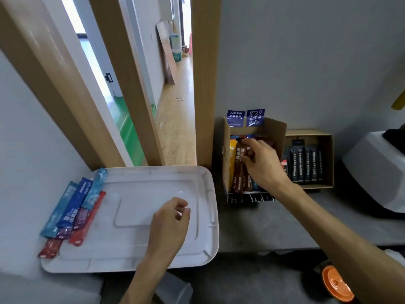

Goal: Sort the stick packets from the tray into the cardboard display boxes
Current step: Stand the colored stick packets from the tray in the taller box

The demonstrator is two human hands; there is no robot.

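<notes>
A white tray lies on the grey counter at lower left. Several stick packets, blue, teal, purple and red, lie heaped along its left edge. My left hand hovers over the tray's middle with curled fingers and nothing in it. To the right stands a cardboard display box with blue flaps, holding yellow and brown packets. My right hand is inside it, fingers closed on a brown stick packet. A second flat cardboard box further right holds dark packets.
A white appliance sits at the far right of the counter. An orange-lidded container stands below the counter edge. An open doorway with wooden frames lies behind the tray, and a grey wall backs the boxes.
</notes>
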